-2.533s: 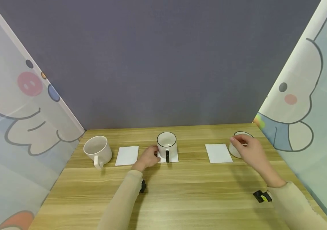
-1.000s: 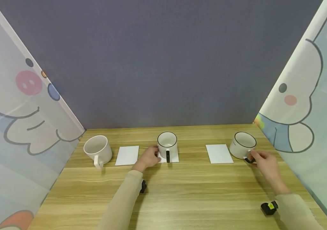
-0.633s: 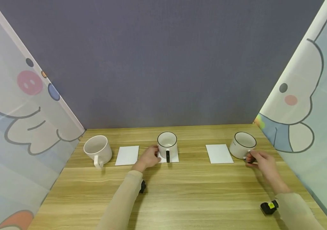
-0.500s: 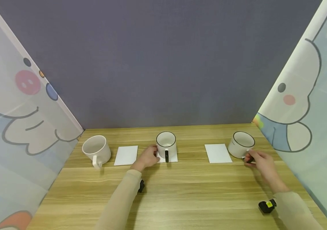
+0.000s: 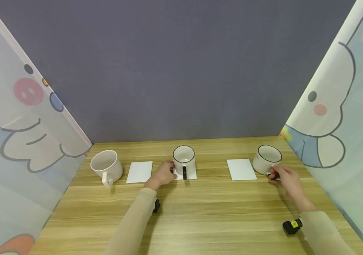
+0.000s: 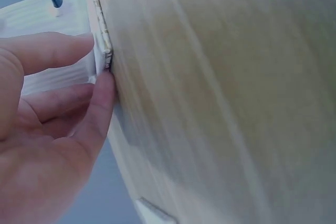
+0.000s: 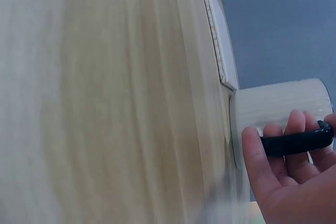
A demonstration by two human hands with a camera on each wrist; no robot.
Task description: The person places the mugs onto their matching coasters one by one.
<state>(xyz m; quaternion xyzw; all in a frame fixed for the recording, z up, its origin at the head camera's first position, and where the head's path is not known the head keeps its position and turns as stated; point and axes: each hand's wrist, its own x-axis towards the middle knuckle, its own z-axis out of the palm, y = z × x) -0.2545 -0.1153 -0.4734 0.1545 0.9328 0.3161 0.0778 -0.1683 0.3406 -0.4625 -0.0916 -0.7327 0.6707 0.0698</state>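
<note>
a dark backdrop (image 5: 175,71) is noted behind a wood-grain table (image 5: 213,219). a plain mug (image 5: 112,170) is found upright at the left. a black-rimmed right mug (image 5: 261,164) and a black-rimmed middle mug (image 5: 190,167) are likewise found upright. the right hand (image 5: 291,182) is placed at the right mug, the left hand (image 5: 163,174) at the middle mug. the white middle coaster (image 5: 192,176), partly covered by the middle mug, is pinched at its edge by the left thumb and a finger. the right coaster (image 5: 242,169) is seen just beside the right mug. the right mug's dark handle (image 7: 299,142) is gripped by curled right fingers.
</note>
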